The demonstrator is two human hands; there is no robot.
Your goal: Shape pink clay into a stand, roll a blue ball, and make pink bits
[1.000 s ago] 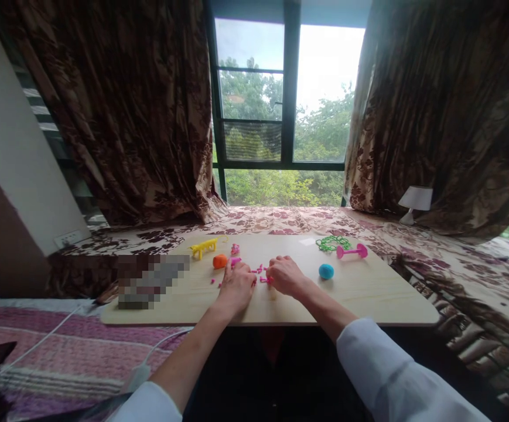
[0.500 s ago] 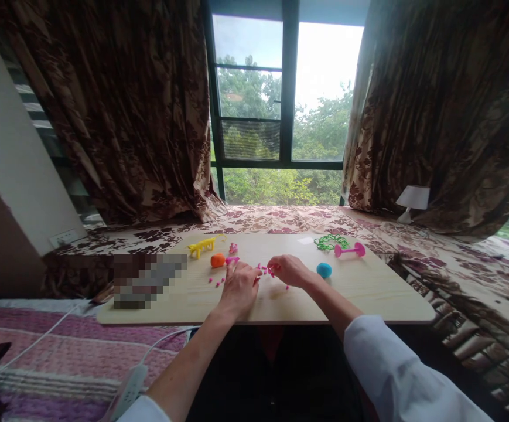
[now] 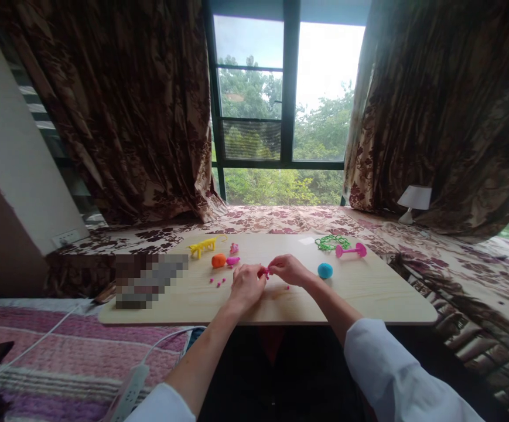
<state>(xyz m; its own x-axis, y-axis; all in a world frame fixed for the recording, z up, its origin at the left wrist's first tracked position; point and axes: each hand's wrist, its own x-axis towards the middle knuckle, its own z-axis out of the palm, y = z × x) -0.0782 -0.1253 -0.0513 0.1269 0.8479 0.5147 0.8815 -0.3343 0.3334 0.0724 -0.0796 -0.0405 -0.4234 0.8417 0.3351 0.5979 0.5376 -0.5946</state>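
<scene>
My left hand (image 3: 248, 285) is over the middle of the tabletop, thumb and fingers closed around small pink pieces (image 3: 267, 272) that look like modelling clay. Fingertips of my right hand (image 3: 288, 270) pinch at the same pieces from the right, and the two hands nearly touch. Several pink bits (image 3: 218, 285) lie loose to the left of my left hand, and one more pink bit (image 3: 287, 288) is below my right wrist. Just beyond my left hand are a pink lump (image 3: 232, 261) and an orange ball (image 3: 218, 261). A blue ball (image 3: 325, 270) sits right of my right hand.
The light wooden table (image 3: 351, 305) also carries a yellow animal figure (image 3: 202, 247), a small pink figure (image 3: 234, 248), a green cord (image 3: 332, 242) and a pink dumbbell-shaped piece (image 3: 351, 251). A blurred-out patch (image 3: 149, 281) covers its left side. A white lamp (image 3: 414, 199) stands on the sill.
My left hand has moved slightly right, closer to my right hand. The pink pieces that lay spread between the hands are now gathered at the fingertips.
</scene>
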